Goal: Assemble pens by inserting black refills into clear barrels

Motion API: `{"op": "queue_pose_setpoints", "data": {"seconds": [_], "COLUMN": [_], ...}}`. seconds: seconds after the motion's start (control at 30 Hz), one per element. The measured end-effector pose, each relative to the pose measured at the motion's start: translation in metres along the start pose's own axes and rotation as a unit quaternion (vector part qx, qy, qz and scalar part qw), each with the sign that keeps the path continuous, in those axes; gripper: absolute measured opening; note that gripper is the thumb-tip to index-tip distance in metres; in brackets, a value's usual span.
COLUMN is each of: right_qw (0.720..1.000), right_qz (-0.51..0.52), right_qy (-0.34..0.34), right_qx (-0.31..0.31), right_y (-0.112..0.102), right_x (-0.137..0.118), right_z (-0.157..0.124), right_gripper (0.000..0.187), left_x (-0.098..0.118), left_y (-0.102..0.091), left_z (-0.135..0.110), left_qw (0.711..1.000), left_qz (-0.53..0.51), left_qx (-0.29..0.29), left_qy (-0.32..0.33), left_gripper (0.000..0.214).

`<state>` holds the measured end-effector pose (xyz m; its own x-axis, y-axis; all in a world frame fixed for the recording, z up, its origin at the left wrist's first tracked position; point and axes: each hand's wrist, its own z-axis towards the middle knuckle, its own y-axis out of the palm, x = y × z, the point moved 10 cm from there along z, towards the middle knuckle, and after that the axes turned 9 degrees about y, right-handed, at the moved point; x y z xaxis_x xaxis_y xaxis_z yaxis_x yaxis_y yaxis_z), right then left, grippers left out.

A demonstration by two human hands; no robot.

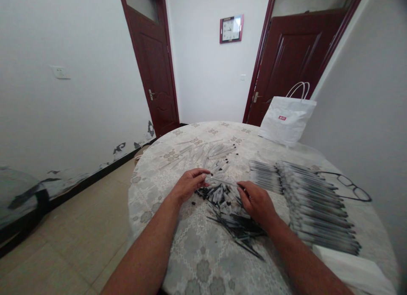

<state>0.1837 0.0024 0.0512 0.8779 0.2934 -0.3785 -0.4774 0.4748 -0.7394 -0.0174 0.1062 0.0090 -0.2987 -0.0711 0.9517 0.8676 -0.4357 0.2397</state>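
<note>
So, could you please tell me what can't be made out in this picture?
In the head view:
White bag: contents hidden by its front.
Red label: lettering too small.
White item: lower side covered by the right forearm and bottom edge.
Left grip: contact with the thin pale tube too small, blurred.

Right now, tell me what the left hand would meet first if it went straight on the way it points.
The left hand would probably meet the thin pale tube pinched in the right hand, then that hand itself. Depth is unclear, so it might brush loose pale pieces first.
</note>
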Motion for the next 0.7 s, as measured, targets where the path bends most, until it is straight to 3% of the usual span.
{"op": "queue_pose_setpoints", "data": {"seconds": [0.27, 0.53, 0.7], "right_qw": [1.000, 1.000, 0.999], "right_qz": [-0.005, -0.005, -0.027], "right_qy": [-0.002, -0.005, -0.026], "right_qx": [0.002, -0.008, -0.016], "right_y": [0.001, 0.004, 0.006], "right_x": [0.003, 0.000, -0.007], "right_z": [0.000, -0.001, -0.001], "right_gripper": [0.022, 0.022, 0.024], "left_x": [0.002, -0.009, -0.013], "left_y": [-0.006, 0.006, 0.009], "left_z": [-0.001, 0.000, 0.001], "left_qw": [1.000, 1.000, 0.999], "left_qz": [-0.004, 0.004, -0.022], "left_qx": [0.015, -0.015, 0.021], "left_qy": [0.007, -0.020, -0.024], "left_gripper": [0.032, 0.034, 0.036]}}
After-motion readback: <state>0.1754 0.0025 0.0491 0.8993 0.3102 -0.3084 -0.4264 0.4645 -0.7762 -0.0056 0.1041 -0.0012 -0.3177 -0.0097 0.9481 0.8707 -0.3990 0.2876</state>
